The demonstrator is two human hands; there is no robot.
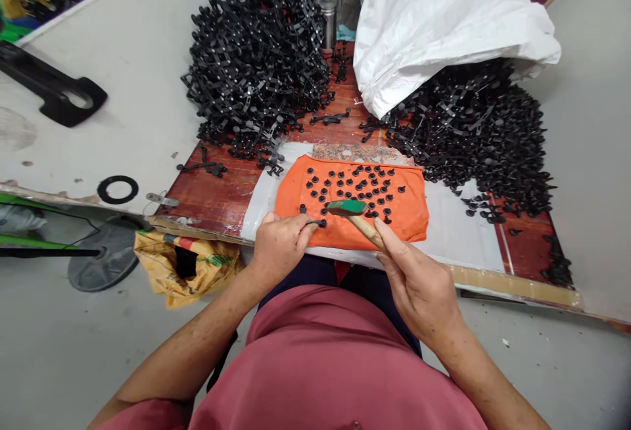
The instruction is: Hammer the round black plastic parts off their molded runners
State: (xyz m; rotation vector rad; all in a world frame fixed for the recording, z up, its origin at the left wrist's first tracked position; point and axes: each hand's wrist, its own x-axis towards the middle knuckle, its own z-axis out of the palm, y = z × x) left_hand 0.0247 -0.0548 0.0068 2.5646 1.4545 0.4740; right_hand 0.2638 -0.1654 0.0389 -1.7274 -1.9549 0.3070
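Note:
In my right hand [419,279] is the wooden handle of a small hammer [367,227] with a green head. The head is over the lower middle of an orange cloth [414,210]. My left hand [280,249] is closed at the cloth's front left edge, pinching a small black plastic strip [312,222]. The strip's far end meets one of the black pegs [323,223]. Several more black round-based pegs [340,183] stand in loose rows on the cloth. The hammer head hides a few of them.
A big heap of black linked parts [256,62] lies at the back left. At the right, a heap of black pegs [513,147] spills from a white sack [453,16]. A metal cylinder [328,25] stands between them. A yellow bag [162,265] is below the table's left edge.

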